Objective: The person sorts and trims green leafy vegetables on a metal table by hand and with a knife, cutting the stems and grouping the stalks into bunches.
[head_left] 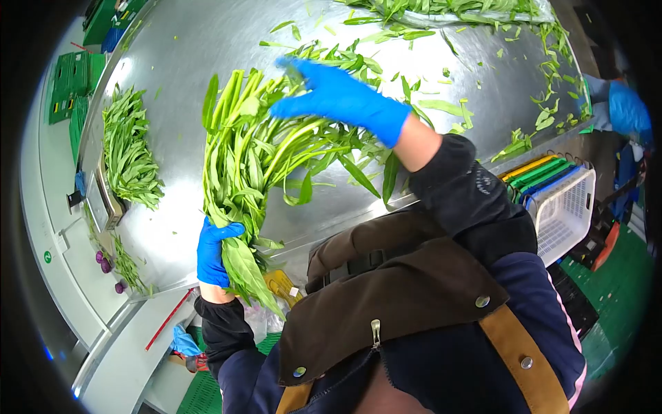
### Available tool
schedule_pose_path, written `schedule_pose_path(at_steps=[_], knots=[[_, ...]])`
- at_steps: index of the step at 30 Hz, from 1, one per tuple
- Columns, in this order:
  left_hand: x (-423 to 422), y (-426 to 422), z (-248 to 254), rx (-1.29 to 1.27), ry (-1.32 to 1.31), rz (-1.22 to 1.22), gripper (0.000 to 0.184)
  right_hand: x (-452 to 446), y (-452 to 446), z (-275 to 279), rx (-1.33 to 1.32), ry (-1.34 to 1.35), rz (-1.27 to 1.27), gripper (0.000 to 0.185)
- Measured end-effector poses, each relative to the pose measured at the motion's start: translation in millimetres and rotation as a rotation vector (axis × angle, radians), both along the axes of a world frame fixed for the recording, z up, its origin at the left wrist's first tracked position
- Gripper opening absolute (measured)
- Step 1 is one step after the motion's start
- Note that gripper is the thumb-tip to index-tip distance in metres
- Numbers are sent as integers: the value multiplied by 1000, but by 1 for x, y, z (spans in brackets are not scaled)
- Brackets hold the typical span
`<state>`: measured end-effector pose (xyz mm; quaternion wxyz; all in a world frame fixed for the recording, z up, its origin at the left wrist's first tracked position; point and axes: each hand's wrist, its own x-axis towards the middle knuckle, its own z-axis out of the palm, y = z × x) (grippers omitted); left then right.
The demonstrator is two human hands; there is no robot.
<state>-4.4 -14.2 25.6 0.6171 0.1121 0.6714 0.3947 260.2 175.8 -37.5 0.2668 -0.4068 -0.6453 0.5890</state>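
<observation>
Brown flap [393, 290], greens [238, 155] in left hand [212, 252].

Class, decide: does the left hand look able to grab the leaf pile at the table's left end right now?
Probably not without letting go: the left hand grips the bunch. Otherwise the way looks free, mostly bare table up to the pile.

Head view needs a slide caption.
Gloved left hand grips leafy greens at a metal table; right hand spread open over them.

Passage: table strip [181, 138], left of centre, between leaf pile [131, 155] and greens bunch [234, 159]. Obstacles: leaf heap [455, 7], top right; white basket [567, 210], right.
</observation>
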Motion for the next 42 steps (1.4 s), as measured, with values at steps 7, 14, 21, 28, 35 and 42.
schedule_pose_path(at_steps=[7, 14, 21, 28, 35, 42], knots=[[-8, -12, 8, 7, -61, 109, 79, 50, 23, -52, -198, 166, -426, 29], [2, 3, -9, 44, 53, -6, 68, -8, -32, 35, 169, -204, 63, 85], [15, 1, -6, 71, 167, -31, 68, -37, -33, 27, 87, -202, 198, 71], [24, -1, 2, 73, -133, 24, 77, -4, -2, -16, -268, 210, -171, 41], [22, -17, 0, 17, -207, 12, 77, 42, 17, -19, -8, -177, -48, 107], [33, -23, 7, 26, -78, -102, 77, 48, 19, -28, -204, 258, -401, 26]])
